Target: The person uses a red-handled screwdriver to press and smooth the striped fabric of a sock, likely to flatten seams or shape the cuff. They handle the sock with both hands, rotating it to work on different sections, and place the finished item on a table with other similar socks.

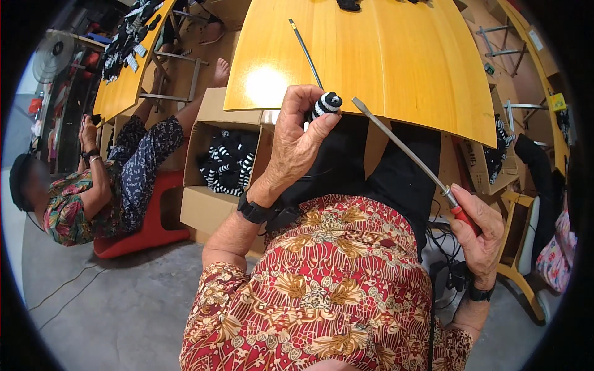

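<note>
My left hand pinches a small black-and-white striped knitted piece, rolled or stuffed into a rounded shape, just off the near edge of the yellow wooden table. In my right hand is a long screwdriver with a red handle. Its metal shaft slants up and left, and its tip is near the knitted piece but apart from it. A thin dark rod with a yellow end reaches across the table; its lower end goes behind my left hand.
An open cardboard box of striped knitted pieces stands left of my lap; another box is at the right. A person sits left on a red stool. Cables hang near my right arm, beside a wooden chair.
</note>
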`<control>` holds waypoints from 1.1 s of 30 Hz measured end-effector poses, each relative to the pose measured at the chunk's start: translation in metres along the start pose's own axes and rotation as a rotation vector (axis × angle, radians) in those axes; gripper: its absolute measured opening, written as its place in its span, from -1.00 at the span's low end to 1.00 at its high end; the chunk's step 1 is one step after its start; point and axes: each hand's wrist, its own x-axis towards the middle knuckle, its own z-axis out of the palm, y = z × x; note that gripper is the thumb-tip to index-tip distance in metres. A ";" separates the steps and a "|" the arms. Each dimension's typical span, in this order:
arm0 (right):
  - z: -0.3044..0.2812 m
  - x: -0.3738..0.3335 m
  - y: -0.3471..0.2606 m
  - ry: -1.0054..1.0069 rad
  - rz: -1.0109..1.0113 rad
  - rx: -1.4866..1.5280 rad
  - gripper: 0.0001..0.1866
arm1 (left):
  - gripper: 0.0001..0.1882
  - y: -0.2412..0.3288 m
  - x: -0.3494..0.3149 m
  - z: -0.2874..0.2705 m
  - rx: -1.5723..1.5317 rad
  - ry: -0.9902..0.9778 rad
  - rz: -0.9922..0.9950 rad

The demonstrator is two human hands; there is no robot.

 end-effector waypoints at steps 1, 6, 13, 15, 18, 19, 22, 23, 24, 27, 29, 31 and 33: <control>0.001 0.000 0.000 0.004 -0.002 0.006 -0.55 | -0.70 0.000 0.000 -0.001 0.050 -0.002 0.015; 0.003 0.003 -0.001 -0.021 -0.001 0.037 -0.54 | -0.69 0.004 0.000 0.000 0.143 -0.005 0.046; -0.001 0.003 0.001 -0.095 0.047 0.080 -0.53 | -0.69 0.002 -0.002 -0.001 0.187 0.021 0.079; -0.004 0.004 0.001 -0.121 0.066 0.119 -0.54 | -0.68 0.002 -0.002 -0.001 0.199 0.009 0.085; -0.007 0.005 0.002 -0.131 0.102 0.196 -0.54 | -0.68 0.007 -0.002 -0.003 0.285 -0.049 0.110; -0.010 0.007 0.001 -0.150 0.172 0.229 -0.53 | -0.69 0.009 -0.002 -0.002 0.339 -0.061 0.139; -0.010 0.009 -0.004 -0.147 0.316 0.302 -0.54 | -0.73 0.002 -0.005 -0.001 0.325 -0.031 0.142; -0.008 0.008 -0.005 -0.135 0.354 0.322 -0.54 | -0.75 -0.001 -0.006 0.001 0.292 -0.010 0.130; 0.002 0.005 -0.003 -0.101 0.344 0.304 -0.54 | -0.77 -0.001 -0.006 0.007 0.173 0.001 0.081; 0.030 -0.005 0.009 0.000 0.197 0.320 -0.57 | -0.80 0.005 -0.004 0.022 -0.134 -0.013 -0.055; 0.045 -0.009 0.026 0.107 0.134 0.396 -0.55 | -0.81 0.009 -0.004 0.024 -0.269 -0.081 -0.135; 0.055 -0.005 0.032 0.274 0.268 0.652 -0.51 | -0.84 0.012 -0.014 0.037 0.210 -0.348 0.098; 0.049 0.011 0.034 0.414 0.147 0.769 -0.44 | -0.77 0.017 -0.017 0.031 0.003 -0.265 -0.039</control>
